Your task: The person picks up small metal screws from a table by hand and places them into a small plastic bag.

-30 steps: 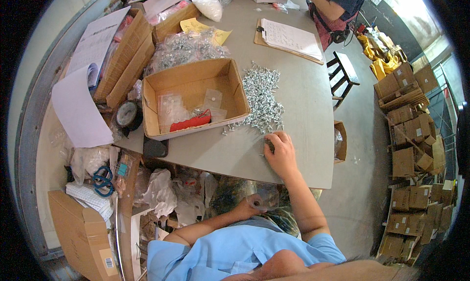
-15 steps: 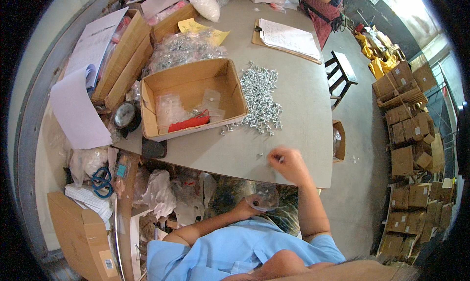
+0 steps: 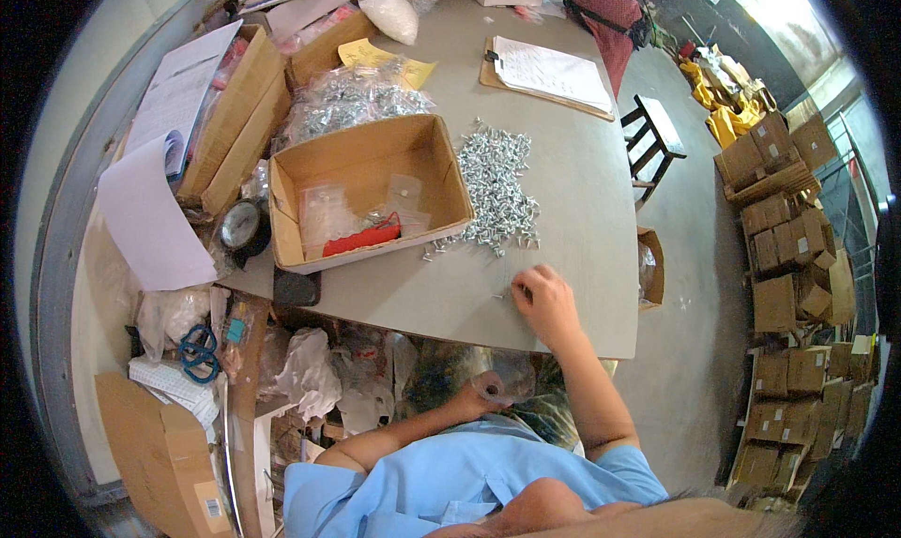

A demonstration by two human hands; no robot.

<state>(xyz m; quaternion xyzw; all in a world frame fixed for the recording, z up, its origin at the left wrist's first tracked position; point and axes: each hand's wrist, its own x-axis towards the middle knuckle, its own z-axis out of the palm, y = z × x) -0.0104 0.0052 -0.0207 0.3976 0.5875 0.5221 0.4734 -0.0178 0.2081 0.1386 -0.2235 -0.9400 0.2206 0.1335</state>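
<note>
Screws (image 3: 497,186) are heaped on the grey tabletop (image 3: 582,210) beside an open cardboard box (image 3: 375,149); cartons (image 3: 798,294) are stacked across the room. The right grip (image 3: 549,305) is curled near a loose screw (image 3: 498,297); whether its fingertips meet or hold anything cannot be told. Clear plastic (image 3: 519,378) is clamped in the left grip (image 3: 466,403), off the near edge. Handwriting on the clipboard sheet (image 3: 549,72) is too small to be read.
</note>
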